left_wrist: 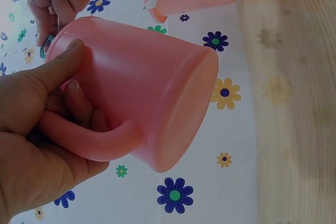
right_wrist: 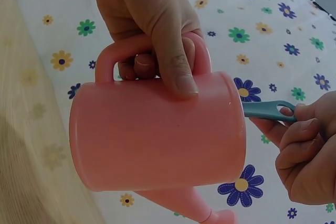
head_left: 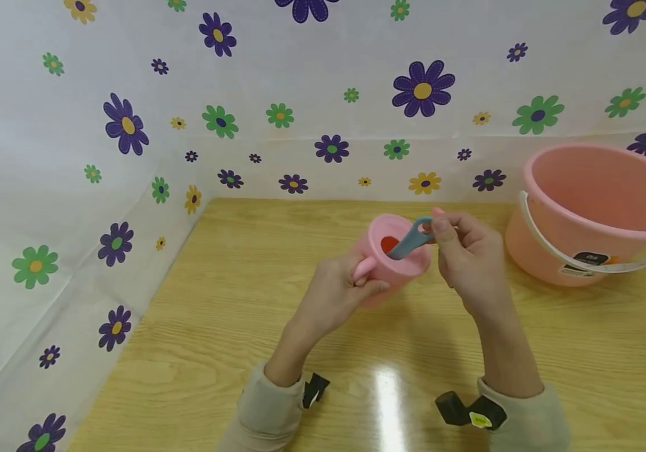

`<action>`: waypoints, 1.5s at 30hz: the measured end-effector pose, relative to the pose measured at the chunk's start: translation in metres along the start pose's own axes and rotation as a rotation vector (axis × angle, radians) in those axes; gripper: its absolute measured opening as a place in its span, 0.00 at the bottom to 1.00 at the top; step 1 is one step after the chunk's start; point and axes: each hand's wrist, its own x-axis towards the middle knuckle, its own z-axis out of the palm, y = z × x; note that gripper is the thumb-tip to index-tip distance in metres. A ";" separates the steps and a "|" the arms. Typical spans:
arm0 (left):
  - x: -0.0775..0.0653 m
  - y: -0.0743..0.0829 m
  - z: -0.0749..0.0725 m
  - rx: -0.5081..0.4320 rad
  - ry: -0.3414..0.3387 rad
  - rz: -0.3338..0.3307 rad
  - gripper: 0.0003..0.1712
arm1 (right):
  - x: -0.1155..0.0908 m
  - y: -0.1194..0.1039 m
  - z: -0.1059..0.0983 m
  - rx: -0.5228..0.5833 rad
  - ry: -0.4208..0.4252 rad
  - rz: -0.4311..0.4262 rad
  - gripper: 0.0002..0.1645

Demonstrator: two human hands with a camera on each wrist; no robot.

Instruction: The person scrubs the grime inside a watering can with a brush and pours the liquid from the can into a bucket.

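Note:
A pink toy watering can [head_left: 398, 269] is held tilted above the table, its opening towards the head camera. My left hand [head_left: 334, 294] grips its loop handle [left_wrist: 92, 141], the thumb laid along the body. The spout [right_wrist: 181, 200] shows below the body in the right wrist view. My right hand [head_left: 472, 260] pinches the holed end of a blue plastic handle [head_left: 410, 242], which reaches into the can's opening. Whatever is at the handle's inner end is hidden. Something red-orange [head_left: 388, 243] shows inside the opening.
A large pink bucket [head_left: 545, 232] with a white carrying handle [head_left: 560, 251] stands on the right of the wooden table [head_left: 215, 326], near my right hand. White flower-patterned cloth [head_left: 300, 81] rises behind the table and along its left side.

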 end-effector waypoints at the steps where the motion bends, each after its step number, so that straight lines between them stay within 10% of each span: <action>1: 0.000 0.000 0.000 -0.003 -0.004 -0.002 0.22 | 0.000 0.000 -0.001 0.002 0.004 -0.014 0.11; 7: -0.001 0.000 0.001 -0.054 -0.042 -0.003 0.18 | 0.001 0.003 -0.005 0.033 -0.004 -0.152 0.12; 17: -0.002 0.000 0.004 -0.109 -0.052 0.004 0.14 | 0.001 0.006 0.000 -0.241 -0.182 -0.206 0.11; 25: -0.001 0.002 0.005 -0.116 -0.057 0.019 0.18 | -0.001 -0.005 -0.007 0.055 0.010 -0.321 0.12; 32: -0.002 0.002 0.004 -0.123 -0.045 0.024 0.14 | -0.002 0.000 0.002 -0.210 -0.129 -0.287 0.09; 39: -0.002 0.005 0.005 -0.158 -0.089 0.029 0.14 | -0.005 -0.007 -0.003 -0.034 0.017 -0.352 0.15; 45: -0.002 0.004 0.006 -0.142 -0.087 0.026 0.16 | -0.002 -0.007 -0.002 -0.193 -0.140 -0.197 0.11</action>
